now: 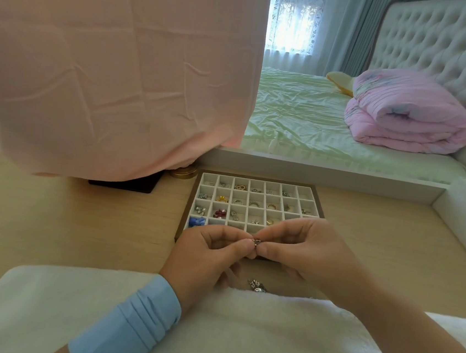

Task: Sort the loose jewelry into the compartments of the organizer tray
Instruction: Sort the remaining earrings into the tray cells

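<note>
Both hands met over the tray's point(320, 199) near edge: the left hand point(209, 251) and right hand point(301, 249) pinched one small ring point(256, 241) between curled fingertips.

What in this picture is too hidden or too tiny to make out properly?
Head view only:
- Small silver piece pinched between left hand and right hand: too small to name its kind.
- Organizer tray: nearest row hidden behind both hands.
- Loose jewelry pile: partly hidden by the white fleece edge.
- Dark flat object: mostly covered by the pink cloth.
</note>
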A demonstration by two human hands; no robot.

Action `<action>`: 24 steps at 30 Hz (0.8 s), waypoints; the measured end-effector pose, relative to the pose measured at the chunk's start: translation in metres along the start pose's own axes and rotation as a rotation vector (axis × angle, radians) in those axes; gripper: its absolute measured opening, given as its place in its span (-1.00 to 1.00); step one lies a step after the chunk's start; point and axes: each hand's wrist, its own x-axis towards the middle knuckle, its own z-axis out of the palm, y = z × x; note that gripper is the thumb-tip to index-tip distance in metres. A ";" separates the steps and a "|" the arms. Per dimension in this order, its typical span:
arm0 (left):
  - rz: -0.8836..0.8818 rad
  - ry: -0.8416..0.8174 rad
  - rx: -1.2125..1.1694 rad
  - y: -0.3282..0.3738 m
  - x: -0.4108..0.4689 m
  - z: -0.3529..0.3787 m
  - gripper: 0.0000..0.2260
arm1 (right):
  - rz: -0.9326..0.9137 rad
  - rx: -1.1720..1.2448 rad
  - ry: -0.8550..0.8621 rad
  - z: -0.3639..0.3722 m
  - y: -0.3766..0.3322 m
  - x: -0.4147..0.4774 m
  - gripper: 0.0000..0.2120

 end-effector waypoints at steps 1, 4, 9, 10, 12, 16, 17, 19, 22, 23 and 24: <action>-0.016 0.005 -0.014 0.000 0.000 0.000 -0.93 | 0.007 0.008 -0.010 0.000 -0.001 -0.001 -0.91; -0.071 0.006 -0.057 0.001 0.001 -0.001 -0.91 | 0.013 -0.010 -0.001 0.000 0.002 0.002 -0.83; -0.089 -0.027 -0.046 0.002 0.001 -0.001 -0.90 | 0.013 0.007 0.026 0.004 0.008 0.004 -0.86; -0.079 -0.037 -0.035 0.002 0.001 -0.001 -0.90 | 0.003 -0.010 0.035 0.005 0.008 0.004 -0.87; -0.048 -0.051 -0.004 0.002 -0.001 0.000 -0.91 | -0.030 -0.084 0.052 0.007 0.006 0.003 -0.86; -0.013 -0.040 0.026 0.001 -0.003 0.002 -0.91 | -0.067 -0.219 0.067 0.008 0.007 0.001 -0.71; -0.011 -0.036 0.031 0.001 -0.003 0.002 -0.91 | -0.067 -0.232 0.061 0.008 0.007 0.001 -0.69; -0.015 -0.028 0.038 0.000 -0.003 0.003 -0.91 | -0.069 -0.231 0.038 0.008 0.006 0.001 -0.69; -0.021 -0.017 0.021 0.001 -0.003 0.003 -0.90 | -0.079 -0.227 0.017 0.006 0.007 0.001 -0.75; -0.021 -0.013 0.016 0.001 -0.002 0.003 -0.89 | -0.080 -0.234 0.018 0.005 0.007 0.002 -0.79; -0.021 -0.011 0.015 0.001 -0.002 0.003 -0.89 | -0.083 -0.241 0.020 0.004 0.008 0.003 -0.83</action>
